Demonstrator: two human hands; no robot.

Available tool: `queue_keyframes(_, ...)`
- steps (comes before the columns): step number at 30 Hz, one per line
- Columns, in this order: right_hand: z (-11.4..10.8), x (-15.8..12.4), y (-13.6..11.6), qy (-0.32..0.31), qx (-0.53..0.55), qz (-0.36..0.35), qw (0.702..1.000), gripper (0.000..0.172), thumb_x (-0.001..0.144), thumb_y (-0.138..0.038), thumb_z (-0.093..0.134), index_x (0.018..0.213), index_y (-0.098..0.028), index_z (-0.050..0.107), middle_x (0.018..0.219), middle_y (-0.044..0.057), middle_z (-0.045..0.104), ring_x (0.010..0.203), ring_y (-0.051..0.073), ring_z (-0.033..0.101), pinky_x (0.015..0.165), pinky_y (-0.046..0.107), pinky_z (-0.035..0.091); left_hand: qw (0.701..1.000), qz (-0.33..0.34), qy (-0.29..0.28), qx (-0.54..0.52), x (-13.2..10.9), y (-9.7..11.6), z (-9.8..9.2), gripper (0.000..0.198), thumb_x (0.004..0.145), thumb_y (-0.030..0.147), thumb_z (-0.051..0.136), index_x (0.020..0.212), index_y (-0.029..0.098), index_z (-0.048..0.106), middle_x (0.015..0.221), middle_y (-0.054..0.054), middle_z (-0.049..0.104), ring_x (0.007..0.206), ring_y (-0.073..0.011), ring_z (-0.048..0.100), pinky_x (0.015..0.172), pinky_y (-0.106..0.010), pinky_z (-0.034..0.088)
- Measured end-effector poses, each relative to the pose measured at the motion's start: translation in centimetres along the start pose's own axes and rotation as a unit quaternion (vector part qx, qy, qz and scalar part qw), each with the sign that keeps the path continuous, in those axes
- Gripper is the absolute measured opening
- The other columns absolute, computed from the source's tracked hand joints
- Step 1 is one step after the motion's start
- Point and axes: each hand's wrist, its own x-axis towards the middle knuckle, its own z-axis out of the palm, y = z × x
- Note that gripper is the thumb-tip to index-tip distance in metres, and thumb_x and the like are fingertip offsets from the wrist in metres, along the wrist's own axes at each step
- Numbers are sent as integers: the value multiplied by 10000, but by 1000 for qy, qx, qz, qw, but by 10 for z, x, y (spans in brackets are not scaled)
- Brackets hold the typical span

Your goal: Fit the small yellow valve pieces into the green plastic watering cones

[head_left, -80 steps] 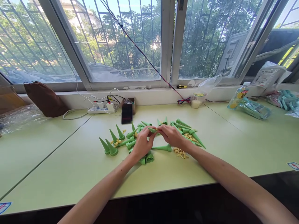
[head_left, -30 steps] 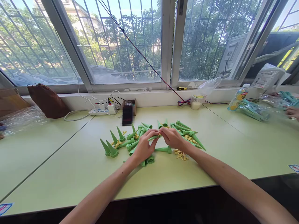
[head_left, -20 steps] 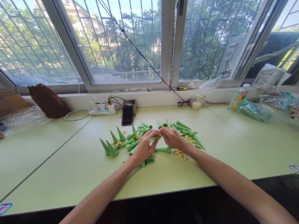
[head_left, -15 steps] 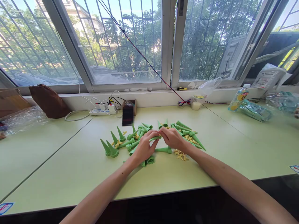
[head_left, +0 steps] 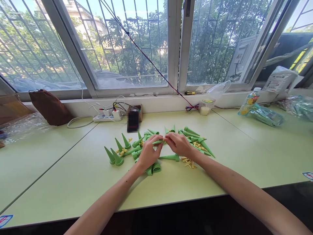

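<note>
My left hand (head_left: 149, 151) is closed around a green plastic cone spike (head_left: 157, 142), its tip pointing left. At the cone's wide end, the fingertips of my right hand (head_left: 180, 145) pinch together, and a speck of yellow shows there, apparently a small yellow plastic piece (head_left: 163, 139), mostly hidden by fingers. Beneath and around both hands lie more green cones (head_left: 171, 157), some partly covered by my left hand. Several cones (head_left: 116, 160) stand upright at the left. Loose yellow pieces (head_left: 188, 162) are scattered below my right wrist, with others among the cones (head_left: 206, 147) to the right.
Along the back of the table (head_left: 73, 182) are a brown bag (head_left: 50, 107), a power strip (head_left: 107, 118), a dark blurred device (head_left: 133, 121), a bagged cup (head_left: 205, 107), a bottle (head_left: 249, 101) and a plastic-wrapped packet (head_left: 267, 116). Windows stand behind.
Both hands have shifted slightly left, still together at the cone's wide end. The cone has turned so that more of it shows above my left fingers.
</note>
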Motion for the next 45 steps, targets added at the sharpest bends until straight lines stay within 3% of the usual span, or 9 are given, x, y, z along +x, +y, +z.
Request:
queue_keyframes(4, 2, -1, 1, 0, -12, -5, 1000, 251, 1056, -289, 386, 895, -189, 551, 758, 36, 655, 624, 129, 566, 584, 229, 361, 1000, 25, -13, 7, -2, 0, 1, 173, 920, 154, 549, 1029, 229, 660, 1066, -48, 669, 923, -167, 667, 724, -282, 618)
queue_keyframes(12, 4, -3, 3, -19, -17, -3, 1000, 262, 1052, -278, 383, 865, -189, 543, 700, 24, 649, 573, 123, 555, 572, 234, 337, 993, 84, -17, 78, -3, -4, 0, 243, 938, 121, 518, 1099, 237, 657, 1131, -71, 682, 1029, -204, 674, 911, -385, 572)
queue_keyframes(18, 4, -4, 3, -15, 1, 16, 1000, 177, 1047, -285, 419, 1077, -177, 557, 679, -5, 649, 532, 112, 542, 558, 219, 345, 995, 65, 2, 75, -2, -2, 0, 205, 939, 135, 523, 1044, 234, 669, 1131, -66, 686, 1021, -205, 676, 896, -372, 572)
queue_keyframes(25, -1, 0, 0, -31, 19, -23, 999, 176, 1041, -238, 416, 1144, -183, 548, 983, 88, 717, 740, 153, 650, 624, 237, 430, 998, 30, 26, 56, -1, -4, 1, 152, 928, 152, 535, 995, 223, 652, 1075, -53, 689, 980, -197, 678, 843, -351, 582)
queue_keyframes(31, 1, -1, 5, -44, 52, -22, 997, 196, 1045, -222, 402, 1153, -210, 566, 998, 87, 731, 881, 188, 685, 720, 269, 491, 994, 62, 16, 92, -2, -4, -1, 168, 940, 131, 513, 1014, 220, 634, 1100, -73, 680, 1000, -201, 665, 870, -362, 564)
queue_keyframes(37, 5, -3, 10, -41, 60, -10, 997, 205, 1056, -268, 389, 1083, -192, 578, 922, 90, 716, 778, 177, 658, 690, 264, 473, 992, 72, 20, 104, -3, -2, -1, 187, 953, 143, 499, 1031, 228, 646, 1115, -77, 675, 1015, -210, 670, 878, -370, 564)
queue_keyframes(41, 6, -5, 11, -68, 41, 6, 997, 271, 1067, -295, 356, 946, -184, 572, 709, 21, 625, 603, 139, 553, 605, 233, 394, 991, 83, 15, 101, -3, -2, 0, 189, 957, 148, 500, 1036, 229, 651, 1105, -79, 677, 995, -204, 676, 863, -360, 568)
queue_keyframes(45, 5, -5, 10, -74, 11, 13, 997, 352, 1077, -327, 313, 827, -187, 517, 645, -6, 546, 550, 119, 475, 572, 224, 318, 991, 97, 8, 96, -4, -4, 0, 201, 952, 131, 505, 1057, 230, 644, 1126, -79, 674, 1021, -199, 673, 882, -355, 565)
